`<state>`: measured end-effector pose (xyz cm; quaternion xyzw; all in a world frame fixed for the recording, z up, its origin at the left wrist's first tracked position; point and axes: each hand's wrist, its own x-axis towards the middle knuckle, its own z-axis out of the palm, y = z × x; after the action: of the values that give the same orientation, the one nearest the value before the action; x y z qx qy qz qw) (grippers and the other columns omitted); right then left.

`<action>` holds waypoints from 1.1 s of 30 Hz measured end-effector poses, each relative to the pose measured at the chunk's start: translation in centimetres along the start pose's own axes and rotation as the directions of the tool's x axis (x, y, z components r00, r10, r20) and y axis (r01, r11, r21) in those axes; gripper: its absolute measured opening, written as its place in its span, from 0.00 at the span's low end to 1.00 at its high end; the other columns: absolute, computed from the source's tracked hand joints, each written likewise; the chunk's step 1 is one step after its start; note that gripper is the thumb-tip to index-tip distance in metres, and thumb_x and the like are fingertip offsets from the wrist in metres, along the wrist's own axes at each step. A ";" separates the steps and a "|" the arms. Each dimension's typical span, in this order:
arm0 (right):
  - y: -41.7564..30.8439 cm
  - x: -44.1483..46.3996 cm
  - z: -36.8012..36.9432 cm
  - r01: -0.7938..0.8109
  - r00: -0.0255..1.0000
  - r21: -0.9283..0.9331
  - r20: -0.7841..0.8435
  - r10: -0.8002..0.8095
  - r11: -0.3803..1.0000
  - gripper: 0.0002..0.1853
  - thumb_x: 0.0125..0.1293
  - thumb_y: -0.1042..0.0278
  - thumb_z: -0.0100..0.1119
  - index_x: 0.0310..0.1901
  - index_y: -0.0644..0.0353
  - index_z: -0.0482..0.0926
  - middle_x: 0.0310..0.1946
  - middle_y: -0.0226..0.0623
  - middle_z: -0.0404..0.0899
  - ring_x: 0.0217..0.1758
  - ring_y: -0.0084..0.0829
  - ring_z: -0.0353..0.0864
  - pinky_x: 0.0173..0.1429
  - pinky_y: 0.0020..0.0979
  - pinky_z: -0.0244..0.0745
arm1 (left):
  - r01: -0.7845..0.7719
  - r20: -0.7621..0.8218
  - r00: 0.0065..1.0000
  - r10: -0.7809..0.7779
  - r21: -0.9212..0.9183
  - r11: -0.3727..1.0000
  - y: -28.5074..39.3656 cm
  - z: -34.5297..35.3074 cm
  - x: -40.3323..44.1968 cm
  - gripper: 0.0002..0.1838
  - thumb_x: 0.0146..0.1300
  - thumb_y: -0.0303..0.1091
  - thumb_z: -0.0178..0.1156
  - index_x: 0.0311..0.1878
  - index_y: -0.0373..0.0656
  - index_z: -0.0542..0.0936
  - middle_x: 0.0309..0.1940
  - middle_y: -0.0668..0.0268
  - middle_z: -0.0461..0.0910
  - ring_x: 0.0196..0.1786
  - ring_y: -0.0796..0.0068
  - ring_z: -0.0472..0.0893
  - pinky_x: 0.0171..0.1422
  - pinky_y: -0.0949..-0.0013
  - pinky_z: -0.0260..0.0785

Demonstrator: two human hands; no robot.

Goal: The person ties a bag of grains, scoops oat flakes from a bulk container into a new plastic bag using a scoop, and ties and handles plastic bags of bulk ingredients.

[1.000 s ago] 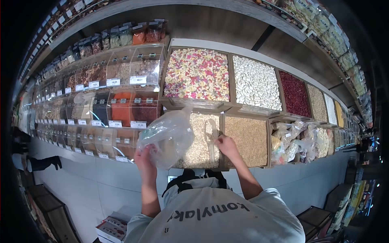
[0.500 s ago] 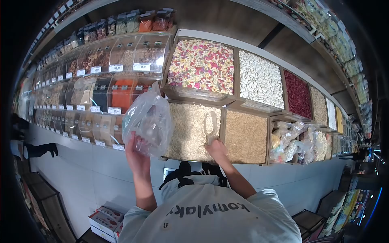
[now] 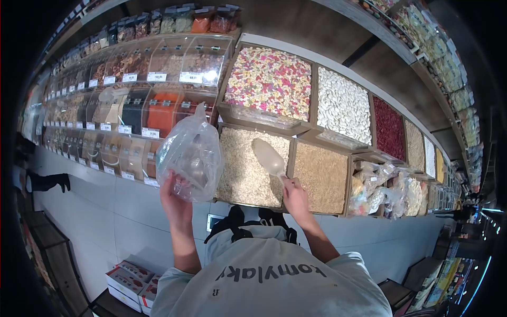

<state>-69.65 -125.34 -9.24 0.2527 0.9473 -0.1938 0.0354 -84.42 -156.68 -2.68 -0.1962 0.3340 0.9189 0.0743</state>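
Observation:
My left hand (image 3: 177, 196) is closed on the lower part of a clear plastic bag (image 3: 196, 153), which hangs puffed out beside the oat bin. Nothing plain can be made out inside the bag. My right hand (image 3: 296, 196) grips the handle of a clear plastic scoop (image 3: 269, 157). Over the pale rolled oats (image 3: 237, 174), the scoop points away from me and to the left, its bowl showing a smooth, pale surface. Whether it touches the oats I cannot tell. Right of the oats lies a bin of light brown grain (image 3: 321, 177).
Behind are bins of colourful pasta-like pieces (image 3: 268, 84), white beans (image 3: 343, 105) and dark red beans (image 3: 389, 127). Clear dispensers (image 3: 200, 63) with price labels line the left. Filled plastic bags (image 3: 388, 187) lie at right. Red-and-white boxes (image 3: 129, 282) stand behind me on the left.
The scoop has swung so its bowl points to the left, and its smooth surface now shows instead of oats. My right hand has shifted slightly right. The bag has barely moved.

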 end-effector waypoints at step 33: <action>2.4 4.0 3.3 -0.029 0.996 0.345 0.091 -0.003 0.938 0.21 0.70 0.68 0.56 0.63 0.62 0.74 0.51 0.57 0.80 0.52 0.56 0.81 0.56 0.48 0.76 | 0.045 -0.035 0.998 -0.043 0.058 0.997 -0.8 1.5 0.0 0.08 0.71 0.31 0.56 0.50 0.42 0.76 0.32 0.71 0.74 0.36 0.79 0.73 0.44 0.72 0.67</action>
<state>-72.01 -122.83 -13.81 0.2522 0.8943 -0.3680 0.0345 -84.72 -155.12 -2.08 -0.2165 0.3577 0.9035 0.0947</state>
